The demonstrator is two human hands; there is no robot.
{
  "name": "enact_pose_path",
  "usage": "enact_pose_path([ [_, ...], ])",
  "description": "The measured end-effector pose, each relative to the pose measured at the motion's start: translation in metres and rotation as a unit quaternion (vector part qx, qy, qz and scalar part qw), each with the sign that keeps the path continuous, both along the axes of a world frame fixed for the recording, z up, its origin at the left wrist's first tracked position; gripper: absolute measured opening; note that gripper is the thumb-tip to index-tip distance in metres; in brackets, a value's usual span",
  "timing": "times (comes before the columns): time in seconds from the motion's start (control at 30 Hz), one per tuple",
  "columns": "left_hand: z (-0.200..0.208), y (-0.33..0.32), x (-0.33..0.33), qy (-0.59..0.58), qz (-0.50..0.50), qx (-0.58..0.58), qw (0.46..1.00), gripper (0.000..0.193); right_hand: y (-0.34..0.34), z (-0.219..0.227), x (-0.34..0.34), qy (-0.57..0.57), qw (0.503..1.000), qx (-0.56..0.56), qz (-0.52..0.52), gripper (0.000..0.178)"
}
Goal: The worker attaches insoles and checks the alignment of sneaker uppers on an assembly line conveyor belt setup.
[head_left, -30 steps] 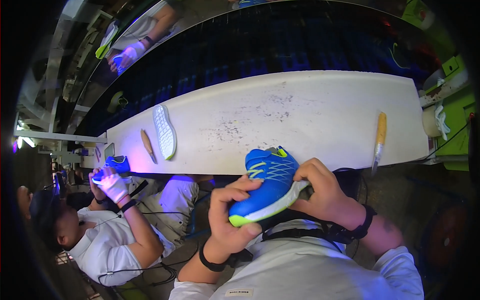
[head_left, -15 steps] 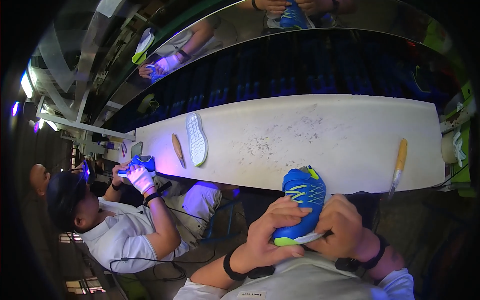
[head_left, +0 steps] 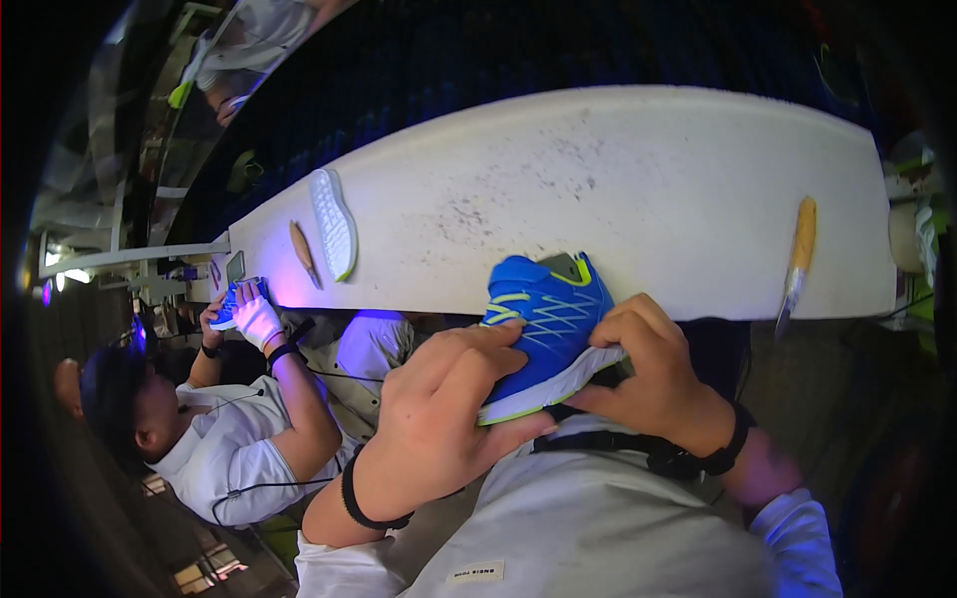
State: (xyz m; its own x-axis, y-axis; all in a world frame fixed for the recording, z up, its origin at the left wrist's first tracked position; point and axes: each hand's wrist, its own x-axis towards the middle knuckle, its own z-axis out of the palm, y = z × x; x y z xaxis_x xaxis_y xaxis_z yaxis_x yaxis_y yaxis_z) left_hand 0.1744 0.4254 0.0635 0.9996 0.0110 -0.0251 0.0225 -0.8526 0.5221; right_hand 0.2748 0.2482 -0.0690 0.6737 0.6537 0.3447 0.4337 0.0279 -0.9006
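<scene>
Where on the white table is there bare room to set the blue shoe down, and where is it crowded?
The widest bare stretch of the white table lies between the white sole on the left and the yellow-handled brush on the right. The left end is crowded: sole, a small wooden tool, and a co-worker's gloved hand.

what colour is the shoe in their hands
Blue shoe with lime-green trim and a white sole, clearest in the head view.
</scene>
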Motion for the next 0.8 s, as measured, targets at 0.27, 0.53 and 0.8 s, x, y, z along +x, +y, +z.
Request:
enact_pose_path([
  [0.27,-0.002,-0.004,0.011,-0.044,-0.065,0.062,0.995,0.055,0.005,0.000,0.006,-0.014,0.990,0.128,0.059,0.041],
  [0.53,-0.030,0.049,-0.011,-0.066,-0.036,-0.048,0.996,0.043,0.036,0.010,0.017,-0.020,0.997,0.005,0.068,0.048],
  [0.8,-0.087,0.097,-0.040,0.210,0.195,-0.395,0.873,0.062,0.068,0.030,0.006,-0.150,0.975,-0.069,0.148,0.046],
])
